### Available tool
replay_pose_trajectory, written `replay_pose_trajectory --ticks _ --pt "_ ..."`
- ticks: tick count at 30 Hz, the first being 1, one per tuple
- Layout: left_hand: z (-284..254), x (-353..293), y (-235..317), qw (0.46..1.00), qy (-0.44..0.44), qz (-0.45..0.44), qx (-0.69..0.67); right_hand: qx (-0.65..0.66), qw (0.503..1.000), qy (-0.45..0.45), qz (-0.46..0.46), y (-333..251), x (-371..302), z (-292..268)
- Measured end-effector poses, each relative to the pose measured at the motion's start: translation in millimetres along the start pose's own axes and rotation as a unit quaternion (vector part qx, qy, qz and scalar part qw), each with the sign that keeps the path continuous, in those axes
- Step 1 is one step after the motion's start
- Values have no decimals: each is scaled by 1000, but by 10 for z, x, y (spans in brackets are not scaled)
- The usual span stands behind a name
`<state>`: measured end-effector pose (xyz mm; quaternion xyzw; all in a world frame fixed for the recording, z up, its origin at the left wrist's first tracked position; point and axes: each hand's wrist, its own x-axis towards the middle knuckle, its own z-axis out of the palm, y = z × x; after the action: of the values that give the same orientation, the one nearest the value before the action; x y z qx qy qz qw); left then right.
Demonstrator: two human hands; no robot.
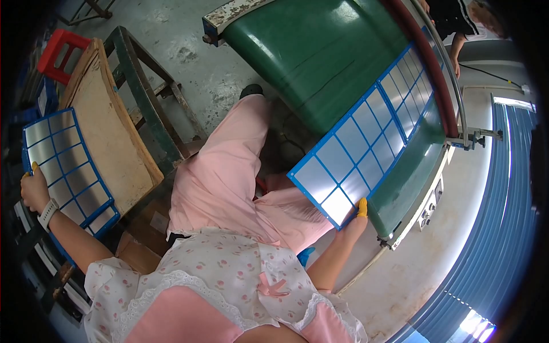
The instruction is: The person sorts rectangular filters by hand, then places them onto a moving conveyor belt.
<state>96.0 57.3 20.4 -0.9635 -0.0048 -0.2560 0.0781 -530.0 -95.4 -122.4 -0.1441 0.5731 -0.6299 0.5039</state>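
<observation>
My left hand (35, 191), with a yellow finger cover and a pale watch at the wrist, is closed on the outer edge of a blue-gridded panel (63, 154) with silvery panes. That panel lies partly over a worn wooden board (114, 131); its near end reaches past the board. My right hand (351, 223), also with yellow on a fingertip, grips the near corner of a second blue-gridded panel (349, 140). This one slants over the green conveyor belt (320, 57), its far end close to a dark red roller (426, 51). My fingers under both panels are hidden.
A green metal frame (143, 91) stands beside the board, with a red plastic stool (60, 54) behind. Cardboard (143, 234) sits low near my left arm. At the far right, another person's arm (456, 51) hangs near the conveyor. A control box with knobs (432, 206) lines its side.
</observation>
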Motion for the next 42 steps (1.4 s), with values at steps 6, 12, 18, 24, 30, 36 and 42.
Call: replay_pose_trajectory --ticks 6,12,18,24,30,36,42 --pt "95 120 -114 999 3 39 -38 -13 999 37 21 -5 -36 41" --pt "253 231 -314 989 16 90 -116 66 989 116 57 164 -416 81" --pt "363 577 -705 947 -131 211 -202 12 1000 -21 -6 382 -457 -46" --pt "-178 300 -402 925 -258 177 -216 63 997 -39 7 341 -411 67" --pt "-42 160 -127 910 -266 138 -286 117 992 -55 12 354 -350 104" --pt "151 306 -22 926 -160 264 -217 138 989 -57 12 346 -347 158" --pt "-268 652 -246 917 -172 273 -234 192 980 -44 31 407 -336 209"
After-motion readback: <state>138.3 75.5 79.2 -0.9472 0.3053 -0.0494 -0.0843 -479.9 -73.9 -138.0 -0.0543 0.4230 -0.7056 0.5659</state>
